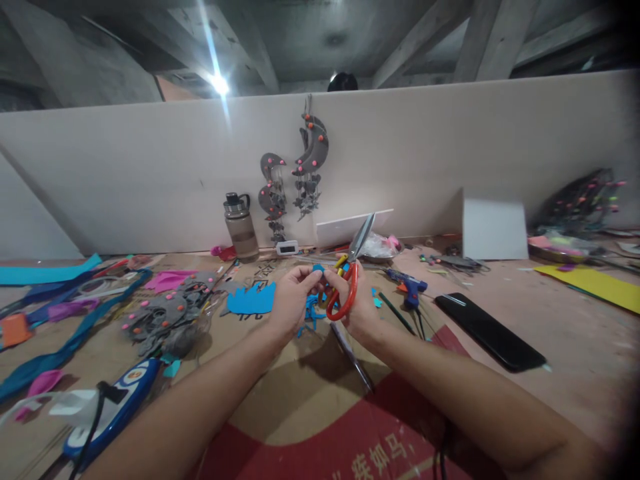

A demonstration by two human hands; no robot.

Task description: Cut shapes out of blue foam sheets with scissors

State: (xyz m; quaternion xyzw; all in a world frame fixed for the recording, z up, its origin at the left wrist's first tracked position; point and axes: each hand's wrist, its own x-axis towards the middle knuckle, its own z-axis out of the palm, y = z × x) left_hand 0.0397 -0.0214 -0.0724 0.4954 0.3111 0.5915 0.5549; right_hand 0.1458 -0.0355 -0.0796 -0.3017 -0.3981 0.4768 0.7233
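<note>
Over the cardboard, my two hands meet in front of me. My left hand [291,293] has its fingers pinched on a small blue piece [318,268], likely felt or foam. In my right hand [361,303] is a pair of scissors with red handles [356,283], its blades pointing up and away from me. The fingertips of my right hand are close to the blue piece, partly behind the handle; whether they touch it I cannot tell. Blue scraps [311,317] lie beneath the hands, and a larger blue sheet with a jagged edge [253,300] lies left of them.
Left lie grey felt pieces with pink dots [165,310], teal strips [85,330] and a blue-and-white device [117,413]. A bottle [241,230] stands by the white partition [400,153]. Right are a blue glue gun [411,288], a pencil [397,313] and a black phone [490,331].
</note>
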